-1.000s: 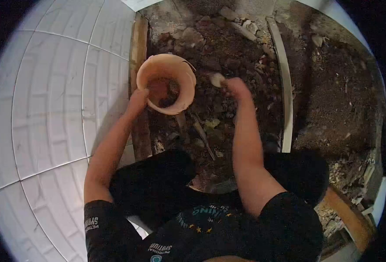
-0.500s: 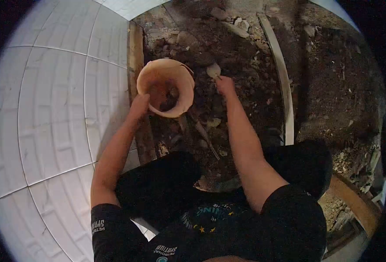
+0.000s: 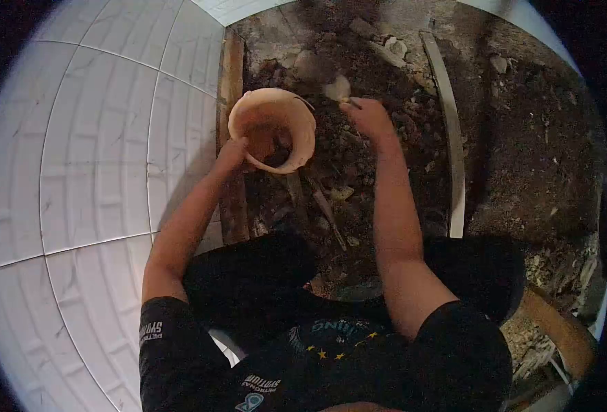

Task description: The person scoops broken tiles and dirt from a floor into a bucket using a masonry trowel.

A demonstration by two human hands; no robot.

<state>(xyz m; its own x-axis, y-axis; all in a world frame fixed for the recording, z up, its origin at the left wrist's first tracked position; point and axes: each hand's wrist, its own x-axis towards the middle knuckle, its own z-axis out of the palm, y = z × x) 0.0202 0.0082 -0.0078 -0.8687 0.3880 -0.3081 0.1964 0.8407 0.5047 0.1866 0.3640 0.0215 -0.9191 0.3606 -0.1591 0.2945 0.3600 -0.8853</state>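
Observation:
My left hand [image 3: 233, 154] is closed on the near left rim of a pale orange bucket [image 3: 302, 130]. The bucket tilts so that its mouth faces me, and some dark material lies inside. To the right of it, my right hand [image 3: 371, 118] is wrapped round the handle of a small trowel [image 3: 338, 88]. The trowel's pale blade is slightly blurred and points up and left over the dark rubble [image 3: 345, 147]. A gap separates the blade from the bucket's rim.
White tiles [image 3: 101, 151] cover the left side. A wooden board [image 3: 232, 69] runs along their edge, and a pale strip [image 3: 450, 123] crosses the soil on the right. A stick [image 3: 329, 213] and stones [image 3: 395, 48] lie in the rubble. Brown wood [image 3: 557, 329] is at lower right.
The view has shifted a little. My right hand has turned and moved up and right with the trowel, away from the bucket. My left hand still grips the bucket.

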